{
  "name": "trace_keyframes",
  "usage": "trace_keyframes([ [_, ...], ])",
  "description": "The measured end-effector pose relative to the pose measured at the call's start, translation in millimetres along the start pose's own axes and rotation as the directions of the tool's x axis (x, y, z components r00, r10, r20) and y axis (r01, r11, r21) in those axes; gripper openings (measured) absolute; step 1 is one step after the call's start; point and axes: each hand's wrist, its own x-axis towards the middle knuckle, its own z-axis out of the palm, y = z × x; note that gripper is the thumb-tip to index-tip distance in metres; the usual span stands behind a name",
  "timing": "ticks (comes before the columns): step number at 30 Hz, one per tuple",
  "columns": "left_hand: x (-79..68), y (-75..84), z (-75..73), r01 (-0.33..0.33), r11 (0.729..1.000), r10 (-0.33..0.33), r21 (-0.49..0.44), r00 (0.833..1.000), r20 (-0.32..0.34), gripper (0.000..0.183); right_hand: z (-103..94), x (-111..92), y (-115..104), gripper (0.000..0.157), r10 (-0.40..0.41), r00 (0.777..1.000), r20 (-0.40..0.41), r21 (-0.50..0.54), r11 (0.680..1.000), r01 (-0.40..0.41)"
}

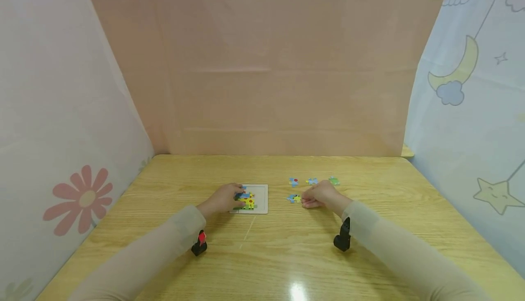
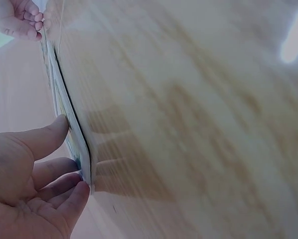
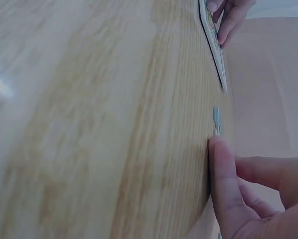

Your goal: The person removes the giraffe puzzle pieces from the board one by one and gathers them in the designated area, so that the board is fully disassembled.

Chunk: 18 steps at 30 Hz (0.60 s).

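A square jigsaw board with a pale rim lies on the table, with a yellow giraffe-like picture in its left part. My left hand holds its left side, thumb over the near part and fingers bent at the edge. In the left wrist view, those fingertips touch the board's corner. To the right of the board, a blue and yellow puzzle piece lies flat. The thumb and fingers of my right hand pinch its right end, partly covering it. The right wrist view shows the piece edge-on beyond the fingertips.
Behind the right hand lie a blue puzzle piece with a red spot, a blue and yellow one and a green one. A peach cloth hangs behind the wooden table, with printed cloths at both sides.
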Motion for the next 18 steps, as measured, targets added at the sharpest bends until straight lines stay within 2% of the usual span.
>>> trace_keyframes([
  [11, 1.6, 0.6, -0.8, 0.022, 1.000, -0.022, -0.021, 1.000, 0.007, 0.052, -1.8, -6.1, -10.4, 0.028, -0.012, 1.000, 0.022, 0.006, 1.000, 0.012],
  [18, 2.7, -4.1, 0.2, 0.043, 0.994, -0.040, -0.104, 0.999, 0.035, 0.056, 4.0, -1.1, -19.3, 0.030, -0.027, 0.998, 0.051, 0.036, 0.999, 0.025],
])
